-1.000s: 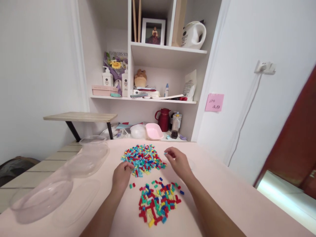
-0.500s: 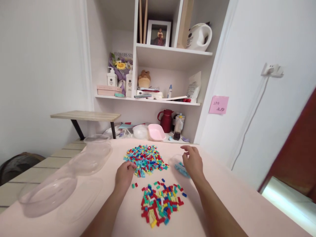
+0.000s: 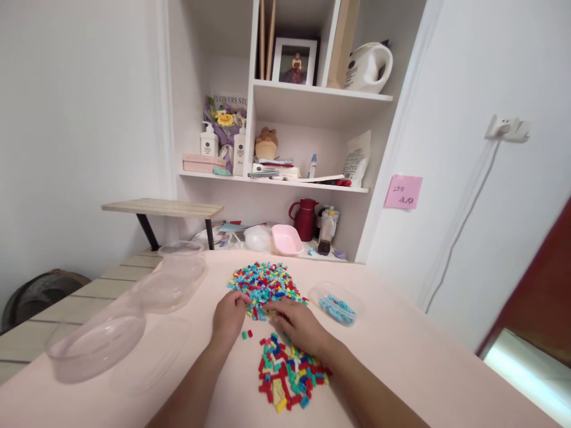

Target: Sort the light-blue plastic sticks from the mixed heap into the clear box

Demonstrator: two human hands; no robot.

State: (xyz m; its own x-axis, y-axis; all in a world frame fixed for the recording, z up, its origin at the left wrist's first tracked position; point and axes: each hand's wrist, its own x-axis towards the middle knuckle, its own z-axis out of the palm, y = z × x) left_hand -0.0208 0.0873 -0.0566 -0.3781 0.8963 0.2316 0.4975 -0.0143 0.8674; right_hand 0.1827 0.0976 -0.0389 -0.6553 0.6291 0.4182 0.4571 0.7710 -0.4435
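A pile of small, multicoloured building bricks (image 3: 263,279) lies on the pink tabletop. At its near left edge is my left hand (image 3: 229,318), its thumb and fingers pressed together; whatever is between them is hidden. My right hand (image 3: 301,327) reaches over the pile's near edge, fingers stretched left and the thumb apart from them, with no brick visible in it. Beneath that wrist, a looser group of mostly larger-looking bricks (image 3: 285,377) is spread out. To the right stands a clear plastic container (image 3: 359,306) with light-blue bricks (image 3: 338,309) inside.
On the left are several clear plastic containers, including a near oval one (image 3: 96,351) and one behind it (image 3: 163,291). A clear lid (image 3: 151,356) lies flat beside them. A pink basin (image 3: 286,239) and a red jug (image 3: 305,220) stand at the back below the shelves.
My right hand has moved left from above the container of light-blue bricks to the pile. My left hand stays at the pile's edge. The view has shifted slightly.
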